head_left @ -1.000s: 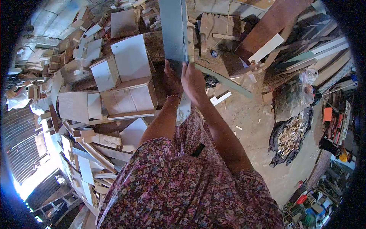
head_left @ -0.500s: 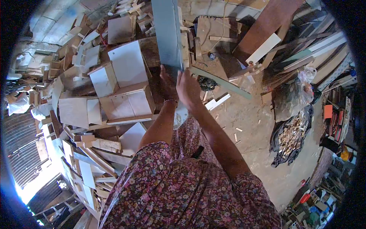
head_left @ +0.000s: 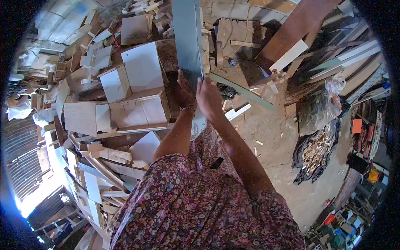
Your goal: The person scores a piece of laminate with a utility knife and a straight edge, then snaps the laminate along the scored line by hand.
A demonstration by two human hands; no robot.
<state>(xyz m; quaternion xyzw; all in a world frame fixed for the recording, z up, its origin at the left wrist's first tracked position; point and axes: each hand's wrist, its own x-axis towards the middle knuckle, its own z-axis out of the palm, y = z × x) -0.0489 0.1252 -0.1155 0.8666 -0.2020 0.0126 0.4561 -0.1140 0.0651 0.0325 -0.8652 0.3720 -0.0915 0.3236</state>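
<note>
A long grey-blue board (head_left: 187, 37) runs from the top edge of the view down to both hands. My left hand (head_left: 184, 92) holds the board's near end from the left, its thumb up along the surface. At the board's right edge, my right hand (head_left: 208, 98) has its fingers closed around something I cannot make out. A thin green strip (head_left: 243, 91) lies just right of my right hand. Below the hands a pale surface (head_left: 198, 126) shows.
Wooden boxes with white panels (head_left: 141, 68) are stacked at the left. A brown plank (head_left: 291, 35) slants at the upper right. On the floor at the right lies a dark sack with wood scraps (head_left: 316, 152). Two white strips (head_left: 237, 111) lie nearer.
The whole view has shifted slightly, so the board and both hands appear a little farther right. Both hands stay at the board's near end.
</note>
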